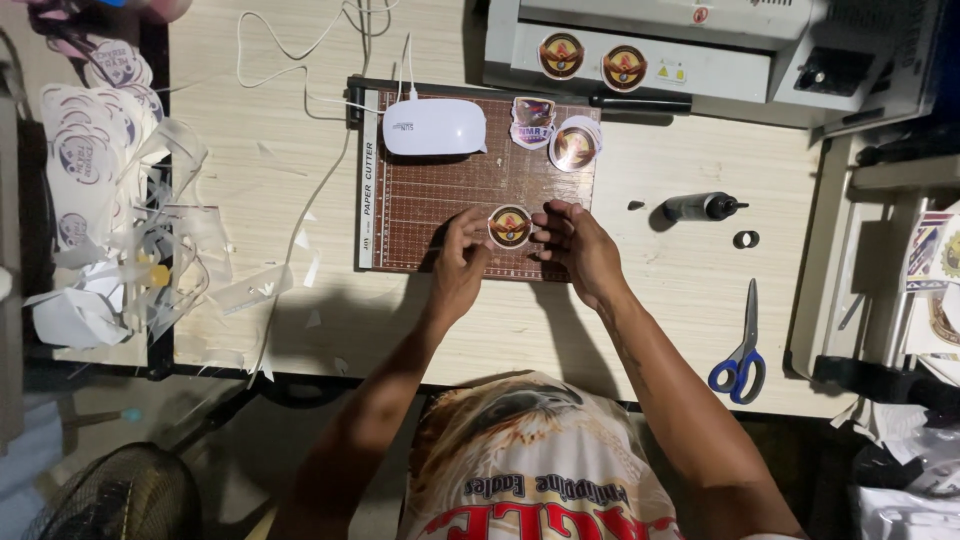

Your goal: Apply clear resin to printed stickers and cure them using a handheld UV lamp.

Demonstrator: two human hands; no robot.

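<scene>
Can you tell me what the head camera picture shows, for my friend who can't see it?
Two hands, the left hand and the right hand, hold a round sticker over a brown paper cutter board. Blue-handled scissors lie to the right on the table.

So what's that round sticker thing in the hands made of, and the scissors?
The round sticker, held between the left hand and right hand, looks like printed paper under glossy clear film; its white rim catches the light. The scissors seem to have grey metal blades and smooth blue plastic handles. The brown gridded cutting board beneath is probably matte plastic or coated board.
</scene>
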